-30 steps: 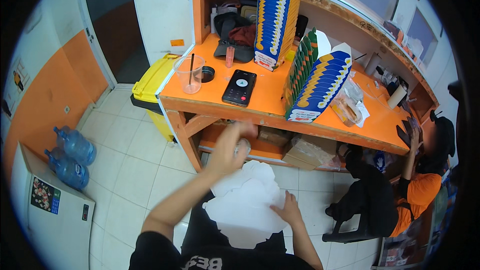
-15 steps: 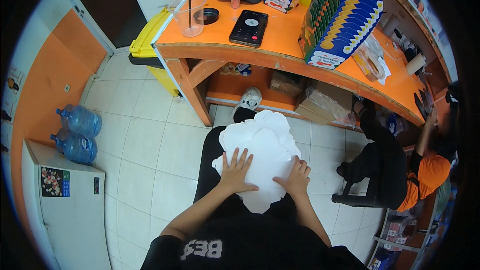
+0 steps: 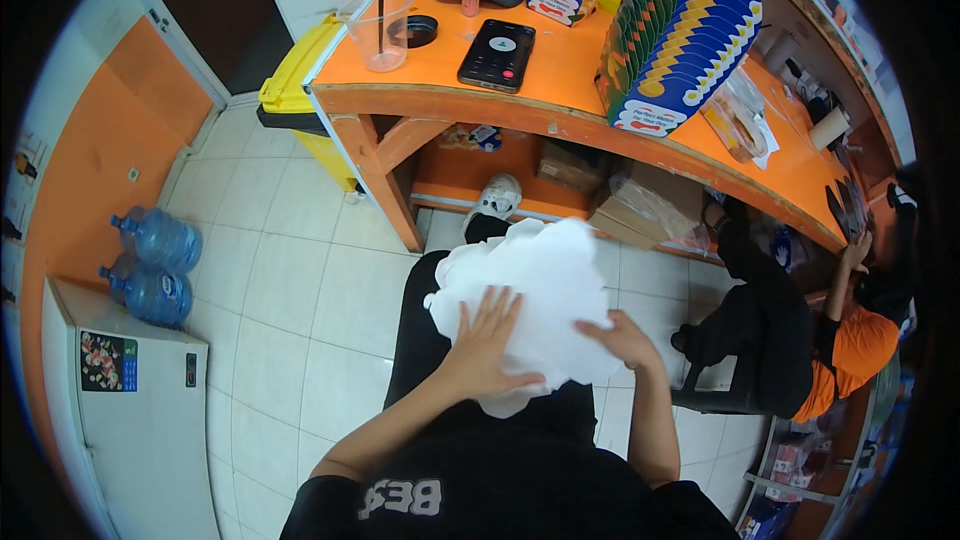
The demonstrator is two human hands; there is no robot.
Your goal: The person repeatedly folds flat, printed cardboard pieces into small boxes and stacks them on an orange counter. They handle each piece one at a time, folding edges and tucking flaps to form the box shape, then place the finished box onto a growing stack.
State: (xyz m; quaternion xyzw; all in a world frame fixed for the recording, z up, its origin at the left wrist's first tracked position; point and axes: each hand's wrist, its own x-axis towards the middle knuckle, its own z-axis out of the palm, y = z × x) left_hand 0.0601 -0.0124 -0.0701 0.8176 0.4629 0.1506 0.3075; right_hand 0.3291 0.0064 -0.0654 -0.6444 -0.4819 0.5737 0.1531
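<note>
A stack of white die-cut card sheets with wavy edges lies across my lap. My left hand rests flat on the top sheet, its fingers spread. At the right edge of the sheets, my right hand has its thumb over the white card and its other fingers curled at the edge, gripping it. The sheet's right side is smeared by motion. Under the sheets my dark-trousered legs are partly hidden.
Ahead stands an orange table with a phone, a clear plastic cup and nested blue and green printed cartons. A co-worker in orange sits at right. Water bottles and a white freezer are left.
The top white sheet has shifted right and now covers the layered outlines seen before. My left hand has slid slightly right; my right hand has moved outward and turned at the edge.
</note>
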